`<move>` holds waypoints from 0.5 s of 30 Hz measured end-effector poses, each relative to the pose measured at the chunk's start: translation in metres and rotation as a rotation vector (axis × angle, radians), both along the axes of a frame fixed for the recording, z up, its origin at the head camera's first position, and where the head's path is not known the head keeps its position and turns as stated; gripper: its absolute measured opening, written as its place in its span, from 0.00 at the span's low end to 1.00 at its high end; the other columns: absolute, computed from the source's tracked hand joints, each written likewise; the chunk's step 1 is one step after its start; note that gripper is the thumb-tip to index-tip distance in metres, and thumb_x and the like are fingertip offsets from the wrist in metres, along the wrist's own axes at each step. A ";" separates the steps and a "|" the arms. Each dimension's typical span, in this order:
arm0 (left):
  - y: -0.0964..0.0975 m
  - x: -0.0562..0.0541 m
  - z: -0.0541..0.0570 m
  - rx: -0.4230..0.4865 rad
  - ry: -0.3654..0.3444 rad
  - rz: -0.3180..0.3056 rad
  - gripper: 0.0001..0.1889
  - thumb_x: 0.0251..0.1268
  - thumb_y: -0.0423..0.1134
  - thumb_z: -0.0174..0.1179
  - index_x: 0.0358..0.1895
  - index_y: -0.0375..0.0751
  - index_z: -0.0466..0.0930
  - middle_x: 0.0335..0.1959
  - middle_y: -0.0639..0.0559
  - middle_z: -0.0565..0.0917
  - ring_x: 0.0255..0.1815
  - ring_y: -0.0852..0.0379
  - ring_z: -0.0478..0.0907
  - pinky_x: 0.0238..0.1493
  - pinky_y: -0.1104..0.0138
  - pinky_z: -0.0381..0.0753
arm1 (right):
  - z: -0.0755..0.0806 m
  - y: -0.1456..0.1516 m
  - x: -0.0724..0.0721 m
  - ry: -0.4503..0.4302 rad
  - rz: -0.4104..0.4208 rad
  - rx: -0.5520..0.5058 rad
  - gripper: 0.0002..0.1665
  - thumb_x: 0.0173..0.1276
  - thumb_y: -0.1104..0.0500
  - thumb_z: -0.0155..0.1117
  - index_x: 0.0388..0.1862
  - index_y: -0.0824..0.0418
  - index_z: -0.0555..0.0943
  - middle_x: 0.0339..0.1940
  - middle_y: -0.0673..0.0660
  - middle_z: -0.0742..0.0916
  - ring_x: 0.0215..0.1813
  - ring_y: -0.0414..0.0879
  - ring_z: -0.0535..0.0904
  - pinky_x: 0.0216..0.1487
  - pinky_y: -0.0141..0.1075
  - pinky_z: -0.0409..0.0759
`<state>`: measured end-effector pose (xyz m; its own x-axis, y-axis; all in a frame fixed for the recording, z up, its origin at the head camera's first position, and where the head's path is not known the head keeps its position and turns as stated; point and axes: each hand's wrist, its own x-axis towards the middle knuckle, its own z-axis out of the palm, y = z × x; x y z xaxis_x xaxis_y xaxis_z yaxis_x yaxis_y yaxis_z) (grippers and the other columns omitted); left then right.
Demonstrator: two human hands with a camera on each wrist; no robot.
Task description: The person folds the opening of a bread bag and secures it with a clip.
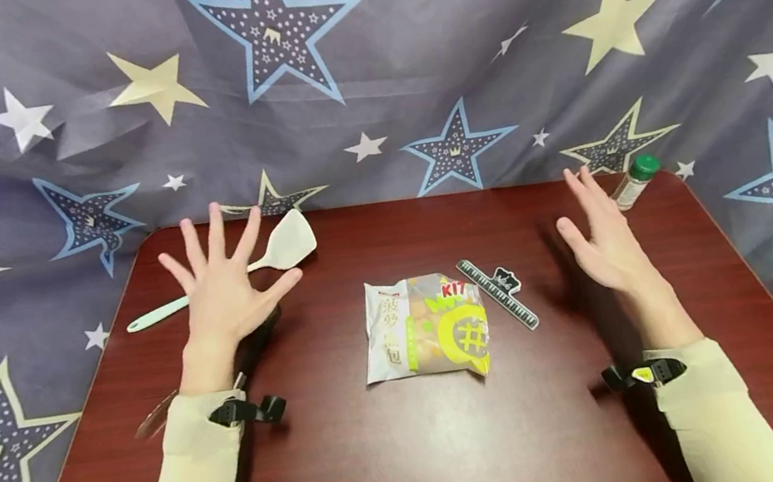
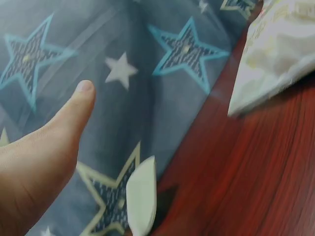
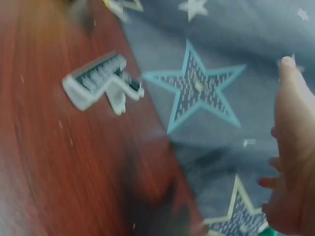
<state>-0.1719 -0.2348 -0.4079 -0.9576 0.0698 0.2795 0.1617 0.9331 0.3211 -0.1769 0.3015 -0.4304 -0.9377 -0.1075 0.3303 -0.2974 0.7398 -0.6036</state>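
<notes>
My left hand (image 1: 221, 297) hovers over the left side of the table with its fingers spread and nothing held. Beneath it lies a spatula (image 1: 290, 241) with a white head and pale green handle, partly covered by the hand. On the right, my right hand (image 1: 611, 247) is raised with straight fingers, touching nothing. Close behind its fingertips stands a small green-capped bottle (image 1: 635, 182). Between the hands lies a snack bag (image 1: 423, 328) with a yellow-green pineapple print. Beside the bag is a long clip (image 1: 497, 293) with a piano-key pattern, also in the right wrist view.
A dark red wooden table (image 1: 420, 455) carries everything. Behind it and at the sides hangs a grey-blue cloth (image 1: 372, 100) printed with stars. A brownish, shiny object (image 1: 154, 416) is mostly hidden by the left wrist.
</notes>
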 end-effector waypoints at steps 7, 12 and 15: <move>0.042 -0.006 0.012 -0.048 0.132 -0.155 0.51 0.59 0.72 0.66 0.85 0.66 0.57 0.89 0.40 0.53 0.89 0.30 0.46 0.80 0.25 0.35 | 0.011 -0.025 0.006 0.049 0.117 -0.055 0.37 0.85 0.44 0.52 0.86 0.54 0.62 0.87 0.63 0.65 0.87 0.64 0.60 0.85 0.64 0.53; 0.079 -0.009 0.013 -0.049 0.177 -0.305 0.49 0.63 0.67 0.70 0.85 0.59 0.62 0.86 0.38 0.60 0.86 0.33 0.58 0.84 0.35 0.50 | 0.011 -0.042 0.010 0.038 0.132 -0.038 0.30 0.88 0.49 0.48 0.84 0.54 0.68 0.80 0.63 0.76 0.78 0.63 0.74 0.80 0.48 0.66; 0.101 -0.007 0.012 -0.034 0.176 -0.379 0.48 0.64 0.65 0.71 0.85 0.56 0.62 0.85 0.38 0.62 0.84 0.35 0.63 0.84 0.40 0.58 | 0.011 -0.052 0.014 0.016 0.135 -0.038 0.28 0.88 0.50 0.47 0.81 0.57 0.71 0.75 0.63 0.81 0.74 0.63 0.78 0.75 0.49 0.70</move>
<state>-0.1793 -0.1340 -0.3957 -0.8001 0.4199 0.4283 0.5454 0.8065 0.2282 -0.1626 0.2496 -0.4191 -0.9100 -0.2199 0.3515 -0.4029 0.6692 -0.6243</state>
